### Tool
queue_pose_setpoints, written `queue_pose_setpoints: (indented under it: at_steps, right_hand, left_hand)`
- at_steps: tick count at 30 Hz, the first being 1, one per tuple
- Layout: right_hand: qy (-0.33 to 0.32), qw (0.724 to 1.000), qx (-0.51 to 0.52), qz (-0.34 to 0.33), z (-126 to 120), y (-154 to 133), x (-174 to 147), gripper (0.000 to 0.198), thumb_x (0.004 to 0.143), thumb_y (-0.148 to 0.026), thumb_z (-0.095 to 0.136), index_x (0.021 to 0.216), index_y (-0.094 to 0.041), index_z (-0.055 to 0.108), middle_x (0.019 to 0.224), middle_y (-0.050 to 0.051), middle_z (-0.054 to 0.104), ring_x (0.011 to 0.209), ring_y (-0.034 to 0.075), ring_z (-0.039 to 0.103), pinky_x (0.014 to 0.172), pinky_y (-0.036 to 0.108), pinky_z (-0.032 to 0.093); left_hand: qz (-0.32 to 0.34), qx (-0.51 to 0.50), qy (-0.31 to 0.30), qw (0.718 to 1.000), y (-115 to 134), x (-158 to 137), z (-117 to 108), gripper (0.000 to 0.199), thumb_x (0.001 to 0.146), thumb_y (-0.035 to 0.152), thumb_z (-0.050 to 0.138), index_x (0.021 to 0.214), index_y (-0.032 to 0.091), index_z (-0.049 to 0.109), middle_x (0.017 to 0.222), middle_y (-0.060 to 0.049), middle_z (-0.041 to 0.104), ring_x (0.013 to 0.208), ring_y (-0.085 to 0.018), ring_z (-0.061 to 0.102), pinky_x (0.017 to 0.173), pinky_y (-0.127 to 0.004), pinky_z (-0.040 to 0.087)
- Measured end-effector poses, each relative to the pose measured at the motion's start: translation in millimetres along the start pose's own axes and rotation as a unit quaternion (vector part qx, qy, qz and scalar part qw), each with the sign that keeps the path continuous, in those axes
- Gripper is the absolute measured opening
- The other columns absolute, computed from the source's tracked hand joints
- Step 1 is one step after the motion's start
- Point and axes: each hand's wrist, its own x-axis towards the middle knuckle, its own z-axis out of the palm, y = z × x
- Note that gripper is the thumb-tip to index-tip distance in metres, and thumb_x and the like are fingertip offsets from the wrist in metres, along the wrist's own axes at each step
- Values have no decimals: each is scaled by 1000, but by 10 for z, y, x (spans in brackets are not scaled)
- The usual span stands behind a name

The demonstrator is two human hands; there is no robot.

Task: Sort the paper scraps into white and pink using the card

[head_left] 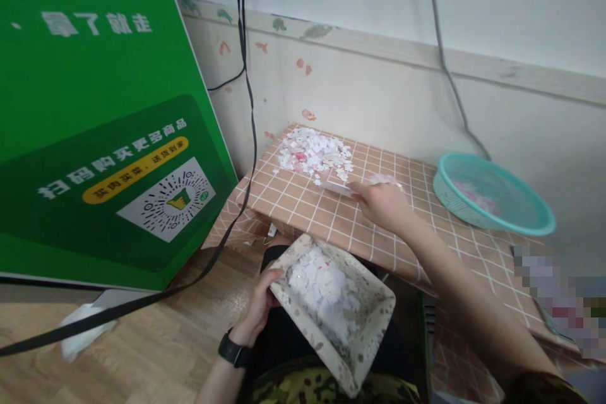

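Note:
My left hand [262, 303], with a dark watch on its wrist, grips the left rim of a patterned, pale rectangular box [372, 328]. The box is tilted over my lap, just below the table's front edge, and white paper scraps [319, 281] lie inside it. Over the table, my right hand [386, 205] is closed on a thin, flat white card [337, 189]. Right behind the card is a spread pile of torn paper scraps [315, 151], mostly white with some pink. Something pale and pinkish [383, 180] shows just beyond my right knuckles, its kind unclear.
A turquoise plastic basket [495, 196] with pinkish contents stands at the table's right. Checked brown cloth covers the table [303, 202]. Black cables [250, 107] hang at left before a green printed panel [95, 107]. A grey cable [447, 69] runs down the wall behind the basket.

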Motion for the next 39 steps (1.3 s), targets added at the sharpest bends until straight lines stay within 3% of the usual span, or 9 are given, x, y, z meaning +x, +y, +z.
queue_pose_setpoints:
  at_steps: [10,19,29,39]
  right_hand:
    - [14,999,47,-11,-9,-4,-7,31,97,-29,41,106,-22,70,69,7,70,58,19,54,58,32,23]
    - [13,999,40,-13,8,-190,114,36,97,-25,41,123,-25,65,77,7,74,62,20,59,60,32,27]
    - [12,1000,-7,19,-15,-1,-42,35,97,-28,40,118,-22,67,76,10,72,65,22,60,60,32,24]
    - [11,1000,7,-4,60,-49,92,30,96,-22,39,107,-21,67,75,8,73,60,18,57,58,32,20]
  left_hand:
    - [42,65,-99,992,-85,75,-58,37,80,39,66,111,21,70,92,-2,73,85,-25,62,72,-33,48]
    - [76,58,-113,989,-60,95,-77,36,76,36,69,108,21,73,94,-3,74,94,-28,64,85,-36,46]
    - [94,55,-137,984,-128,157,-149,34,80,35,66,110,20,72,89,-2,72,96,-29,63,86,-36,46]
    - [92,59,-120,987,-108,144,-147,33,77,37,69,105,20,73,90,-3,73,89,-27,63,83,-35,47]
